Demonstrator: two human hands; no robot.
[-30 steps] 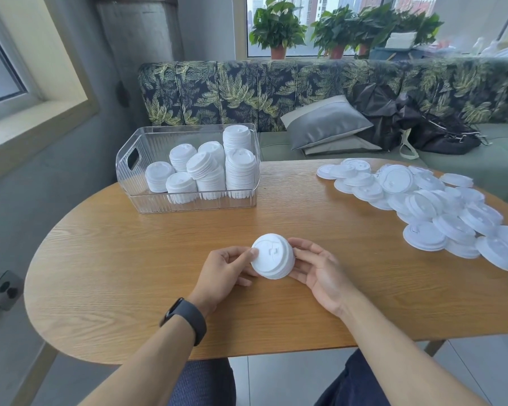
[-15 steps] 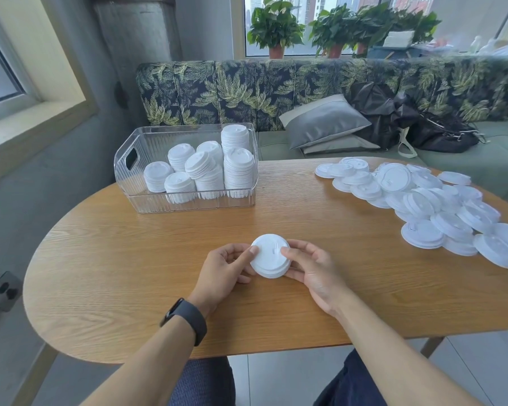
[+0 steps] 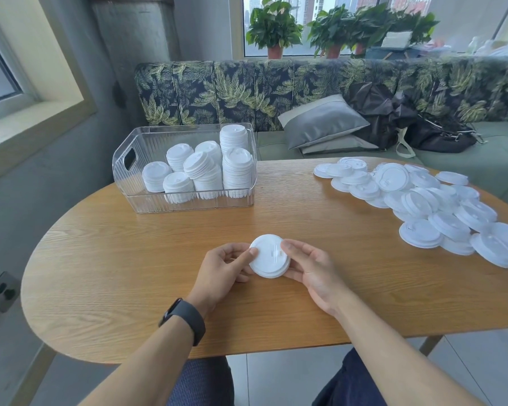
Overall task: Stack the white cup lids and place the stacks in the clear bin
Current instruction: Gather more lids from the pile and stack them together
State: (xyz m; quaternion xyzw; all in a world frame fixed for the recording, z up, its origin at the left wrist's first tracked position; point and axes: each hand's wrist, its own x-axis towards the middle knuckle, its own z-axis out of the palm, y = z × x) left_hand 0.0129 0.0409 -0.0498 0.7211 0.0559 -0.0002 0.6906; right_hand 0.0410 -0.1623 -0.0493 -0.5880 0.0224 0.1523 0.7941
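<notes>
We've got a short lid stack (image 3: 269, 257) pinched between left hand (image 3: 222, 269) and right hand (image 3: 311, 266); uneven squeezing could splay it.

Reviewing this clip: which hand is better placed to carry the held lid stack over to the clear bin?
Left, probably. Both the left hand and right hand hold the lid stack, but the clear bin sits at far left, on the left hand's side.

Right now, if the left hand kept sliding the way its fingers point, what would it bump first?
The left hand points right, so it would probably meet the right hand holding the same lids.
</notes>
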